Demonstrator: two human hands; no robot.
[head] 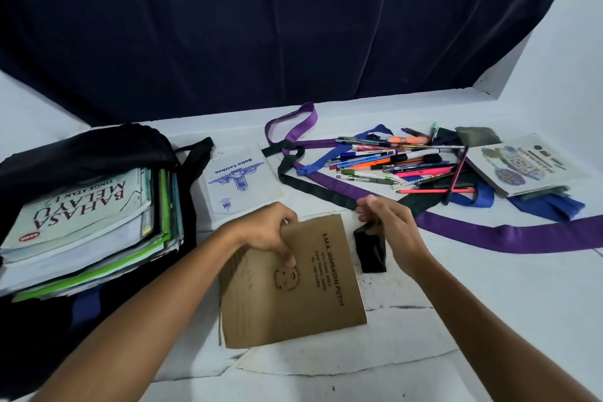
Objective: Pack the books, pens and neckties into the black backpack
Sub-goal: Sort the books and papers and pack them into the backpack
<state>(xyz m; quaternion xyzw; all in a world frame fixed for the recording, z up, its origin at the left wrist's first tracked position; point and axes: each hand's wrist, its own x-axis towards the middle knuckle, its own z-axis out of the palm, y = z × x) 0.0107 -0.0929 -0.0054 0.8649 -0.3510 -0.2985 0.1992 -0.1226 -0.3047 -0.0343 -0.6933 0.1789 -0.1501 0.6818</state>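
Left hand (270, 231) grips a brown book (290, 284); right hand (388, 222) pinches a black tie (370, 251). Backpack (98, 147) left of the hands holds many books. Pens (391, 163), ties and two books beyond the right hand remain unpacked.

You have one black backpack (98, 153) with a stack of books (88, 228) in it, too tightly packed to count. Three more books lie outside it: a brown exercise book (293, 297), a white exercise book (239, 181) and a maths book (525, 165). You can see three neckties: one purple (489, 235), one black (313, 189) and one blue (551, 205). The pens (401, 163) sit in one heap, roughly twenty, though overlaps prevent an exact count. Two hands are in view.
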